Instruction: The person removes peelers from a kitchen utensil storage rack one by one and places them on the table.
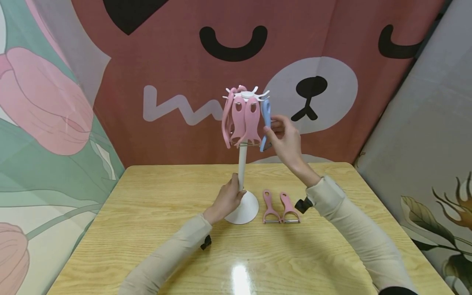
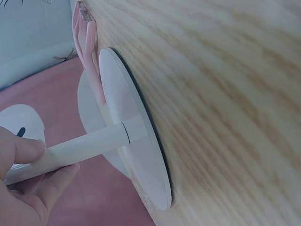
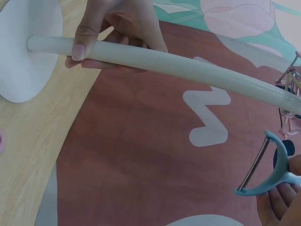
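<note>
Head view: blue peeler [image 1: 266,108] sits pinched in right hand [image 1: 288,141]; left hand [image 1: 225,199] grips pole [image 1: 242,164].

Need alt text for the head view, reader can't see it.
A person's right hand holds a blue Y-peeler, handle up, by the top of a white hooked stand hung with pink peelers, while the left hand grips its pole. Two more pink Y-peelers lie on the wooden table, right of the stand's round base.

Left grip [image 3: 124,21] holds a white pole [image 3: 197,69]; right grip [image 3: 280,203] holds a blue peeler [image 3: 281,165] (metal blade [image 3: 254,162] showing).
</note>
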Tool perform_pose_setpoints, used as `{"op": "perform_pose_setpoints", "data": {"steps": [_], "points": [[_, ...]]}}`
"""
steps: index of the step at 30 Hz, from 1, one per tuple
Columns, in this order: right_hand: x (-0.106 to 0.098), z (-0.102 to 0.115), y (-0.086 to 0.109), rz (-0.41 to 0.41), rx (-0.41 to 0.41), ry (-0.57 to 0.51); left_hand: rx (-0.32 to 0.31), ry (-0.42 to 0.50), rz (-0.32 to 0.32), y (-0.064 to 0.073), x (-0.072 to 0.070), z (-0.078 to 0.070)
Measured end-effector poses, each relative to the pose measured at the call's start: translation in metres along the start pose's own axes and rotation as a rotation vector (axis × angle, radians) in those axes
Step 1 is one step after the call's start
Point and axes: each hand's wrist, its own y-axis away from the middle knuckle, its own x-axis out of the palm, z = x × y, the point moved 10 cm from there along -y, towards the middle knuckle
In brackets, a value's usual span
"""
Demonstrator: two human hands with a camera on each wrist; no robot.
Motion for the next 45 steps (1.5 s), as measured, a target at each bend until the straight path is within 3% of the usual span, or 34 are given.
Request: {"op": "perform_pose_setpoints", "data": {"steps": [9, 16, 19, 29, 45], "points": [[-0.003, -0.007, 0.004, -0.002, 0.014, 0.017, 0.01, 0.002, -0.003, 0.0, 0.0, -0.002], [-0.001, -0.05, 0.006, -0.007, 0.005, 0.017, 0.02, -0.003, -0.005, 0.0, -0.001, -0.002], [-0.001, -0.057, 0.008, -0.008, 0.01, 0.017, 0.014, -0.005, -0.001, 0.0, 0.0, -0.001], [-0.003, -0.067, 0.016, 0.002, 0.025, 0.046, 0.012, 0.014, -0.011, 0.0, -0.001, -0.001], [-0.005, -0.076, 0.025, 0.029, 0.049, 0.077, -0.019, 0.041, 0.038, 0.001, 0.003, 0.0]]}}
